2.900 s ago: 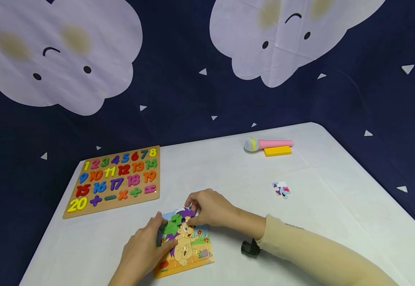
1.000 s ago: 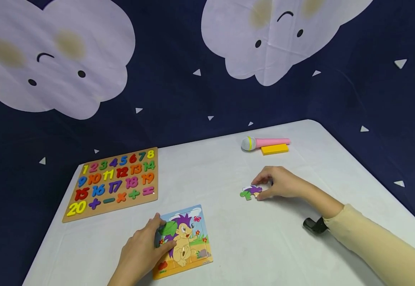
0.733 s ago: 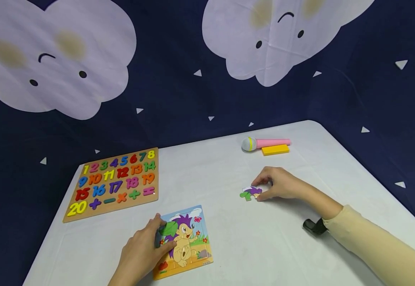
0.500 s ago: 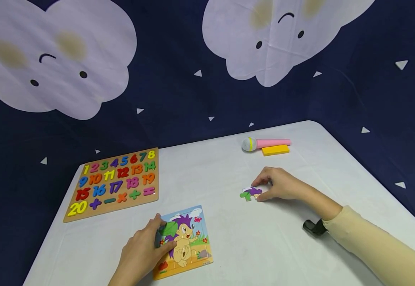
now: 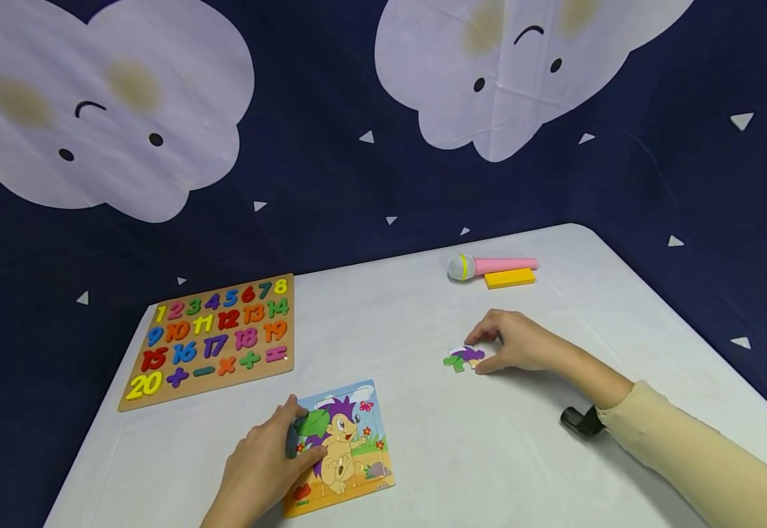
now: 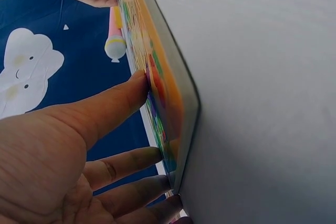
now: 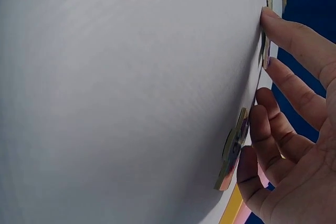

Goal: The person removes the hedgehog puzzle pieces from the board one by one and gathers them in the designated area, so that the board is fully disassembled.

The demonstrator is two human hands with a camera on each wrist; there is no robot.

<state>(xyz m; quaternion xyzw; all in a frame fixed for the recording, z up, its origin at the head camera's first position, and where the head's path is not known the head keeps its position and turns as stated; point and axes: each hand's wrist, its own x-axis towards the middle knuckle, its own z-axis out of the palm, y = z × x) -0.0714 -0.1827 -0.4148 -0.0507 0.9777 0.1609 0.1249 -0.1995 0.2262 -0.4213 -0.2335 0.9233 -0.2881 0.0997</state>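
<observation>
My left hand point(image 5: 265, 451) rests over the left edge of a square hedgehog puzzle board point(image 5: 353, 469). In the left wrist view its thumb presses on the picture while the other fingers reach, fairly straight, to the far edge. To the right, my right hand point(image 5: 512, 345) pinches a green, purple and white puzzle piece point(image 5: 464, 355) between thumb and forefinger, close at the tabletop. A second puzzle piece point(image 7: 234, 150) lies beneath my curled lower fingers in the right wrist view; the hand hides it from the head view.
A wooden number board point(image 5: 208, 341) with coloured digits lies at the left. A pink toy microphone point(image 5: 496, 266) and a yellow block point(image 5: 510, 279) sit at the back right. The white tabletop point(image 5: 383, 315) meets a dark blue cloud-print cloth point(image 5: 331, 176) behind.
Since the oldest frame, my right hand has moved right from the puzzle board's top with the puzzle piece, over the loose piece there. During the last second both hands have stayed nearly still.
</observation>
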